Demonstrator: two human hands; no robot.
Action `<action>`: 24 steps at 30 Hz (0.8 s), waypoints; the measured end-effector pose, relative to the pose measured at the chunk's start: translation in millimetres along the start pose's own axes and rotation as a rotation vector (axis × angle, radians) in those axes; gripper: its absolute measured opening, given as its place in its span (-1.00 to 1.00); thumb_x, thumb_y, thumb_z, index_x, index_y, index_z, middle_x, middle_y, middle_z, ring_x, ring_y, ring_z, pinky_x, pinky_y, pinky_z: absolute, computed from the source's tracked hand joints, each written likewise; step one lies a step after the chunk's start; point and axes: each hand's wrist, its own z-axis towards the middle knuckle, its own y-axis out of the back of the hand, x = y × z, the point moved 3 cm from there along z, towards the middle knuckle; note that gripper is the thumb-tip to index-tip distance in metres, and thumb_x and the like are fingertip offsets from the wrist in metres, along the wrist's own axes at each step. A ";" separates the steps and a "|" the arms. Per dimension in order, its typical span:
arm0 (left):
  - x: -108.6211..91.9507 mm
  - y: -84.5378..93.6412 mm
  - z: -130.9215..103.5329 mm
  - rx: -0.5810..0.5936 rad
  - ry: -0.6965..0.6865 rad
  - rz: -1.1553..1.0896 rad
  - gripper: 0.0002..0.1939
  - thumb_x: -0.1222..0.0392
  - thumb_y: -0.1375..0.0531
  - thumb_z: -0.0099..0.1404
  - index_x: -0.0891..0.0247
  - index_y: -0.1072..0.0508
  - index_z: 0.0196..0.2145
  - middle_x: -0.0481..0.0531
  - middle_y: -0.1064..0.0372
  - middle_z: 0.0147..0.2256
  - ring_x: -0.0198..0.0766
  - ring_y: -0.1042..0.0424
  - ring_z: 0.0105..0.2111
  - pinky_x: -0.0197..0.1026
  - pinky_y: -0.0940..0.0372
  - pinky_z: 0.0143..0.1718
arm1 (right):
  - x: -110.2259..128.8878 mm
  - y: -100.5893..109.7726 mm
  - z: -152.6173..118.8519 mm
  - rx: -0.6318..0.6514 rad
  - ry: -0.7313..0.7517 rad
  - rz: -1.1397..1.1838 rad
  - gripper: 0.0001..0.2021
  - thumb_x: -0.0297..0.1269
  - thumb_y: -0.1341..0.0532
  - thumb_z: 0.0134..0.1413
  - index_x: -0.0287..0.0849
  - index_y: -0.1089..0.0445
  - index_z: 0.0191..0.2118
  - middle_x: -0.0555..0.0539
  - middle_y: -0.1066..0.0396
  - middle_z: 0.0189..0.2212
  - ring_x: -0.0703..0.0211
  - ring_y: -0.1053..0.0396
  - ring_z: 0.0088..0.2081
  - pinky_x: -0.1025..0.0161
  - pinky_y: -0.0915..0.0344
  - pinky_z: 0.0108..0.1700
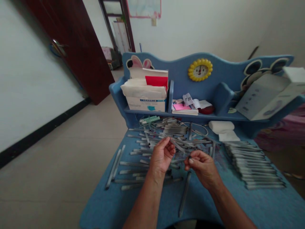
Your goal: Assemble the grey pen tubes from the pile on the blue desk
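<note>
Above the middle of the blue desk, my left hand is closed around a clear, slim pen barrel that slants down to the right. Close by, my right hand pinches a small black pen cap between thumb and fingertips. The barrel and the cap are apart. Beneath both hands lie many loose translucent pens, some dark at one end. A single pen rests at the desk's front, below my right hand. To the right is a neat stack of pens lying side by side.
A blue shelf unit with a yellow flower clock backs the desk. It holds a mask box, papers and a white box. A white paper roll and a cable lie below the shelf.
</note>
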 end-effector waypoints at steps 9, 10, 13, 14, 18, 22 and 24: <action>6.8 2.3 3.0 -0.010 0.003 0.037 -0.98 0.38 -0.20 0.11 0.37 -0.40 -0.43 -0.04 -0.40 -0.58 -0.42 -0.37 -0.64 -0.42 -0.27 -0.65 | 1.7 0.1 -1.7 -0.020 0.054 -0.005 -0.79 -0.29 -0.36 -0.24 -0.18 -0.35 -0.42 0.02 -0.46 -0.59 0.24 -0.36 -0.60 0.27 -0.27 -0.49; 7.5 2.5 3.3 -0.007 0.005 0.039 -0.97 0.38 -0.21 0.10 0.37 -0.39 -0.44 -0.04 -0.40 -0.58 -0.42 -0.37 -0.64 -0.42 -0.27 -0.65 | 1.6 0.0 -1.5 -0.029 0.066 -0.003 -0.80 -0.29 -0.35 -0.22 -0.18 -0.35 -0.41 0.03 -0.45 -0.60 0.26 -0.35 -0.61 0.28 -0.25 -0.50; 9.0 2.2 3.2 -0.010 0.003 0.039 -0.96 0.37 -0.22 0.09 0.37 -0.39 -0.44 -0.04 -0.39 -0.58 -0.42 -0.37 -0.64 -0.42 -0.27 -0.65 | 1.6 -1.6 -1.3 -0.054 0.100 0.008 -0.81 -0.29 -0.33 -0.18 -0.17 -0.37 -0.37 0.06 -0.41 -0.65 0.30 -0.29 -0.64 0.33 -0.20 -0.56; 9.3 2.1 2.9 -0.018 0.003 0.037 -0.96 0.37 -0.22 0.10 0.37 -0.39 -0.44 -0.04 -0.39 -0.58 -0.42 -0.37 -0.64 -0.42 -0.27 -0.66 | 1.7 -2.6 -1.4 -0.061 0.109 0.015 -0.81 -0.29 -0.33 -0.18 -0.17 -0.37 -0.36 0.07 -0.39 -0.67 0.31 -0.27 -0.65 0.34 -0.18 -0.58; 10.3 1.8 1.8 -0.044 0.021 0.021 -0.97 0.38 -0.20 0.12 0.37 -0.38 -0.44 -0.04 -0.39 -0.59 -0.41 -0.38 -0.64 -0.41 -0.28 -0.66 | 3.2 -7.0 -1.8 -0.100 0.138 0.026 -0.80 -0.30 -0.33 -0.18 -0.17 -0.37 -0.35 0.11 -0.33 -0.72 0.34 -0.21 -0.70 0.38 -0.12 -0.64; 9.6 1.8 1.6 -0.063 0.049 -0.006 -0.97 0.38 -0.18 0.14 0.37 -0.38 -0.46 -0.04 -0.39 -0.60 -0.40 -0.39 -0.65 -0.41 -0.28 -0.67 | 3.7 -8.3 -1.7 -0.114 0.145 -0.013 -0.80 -0.31 -0.35 -0.22 -0.18 -0.34 -0.40 0.09 -0.36 -0.69 0.33 -0.25 -0.67 0.37 -0.17 -0.59; 8.9 1.1 1.6 -0.065 0.058 -0.018 -0.96 0.38 -0.17 0.15 0.38 -0.38 -0.46 -0.03 -0.39 -0.60 -0.41 -0.38 -0.65 -0.42 -0.28 -0.67 | 2.9 -8.6 -1.9 -0.105 0.135 -0.045 -0.78 -0.30 -0.36 -0.25 -0.19 -0.32 -0.44 0.05 -0.41 -0.63 0.30 -0.31 -0.63 0.34 -0.22 -0.54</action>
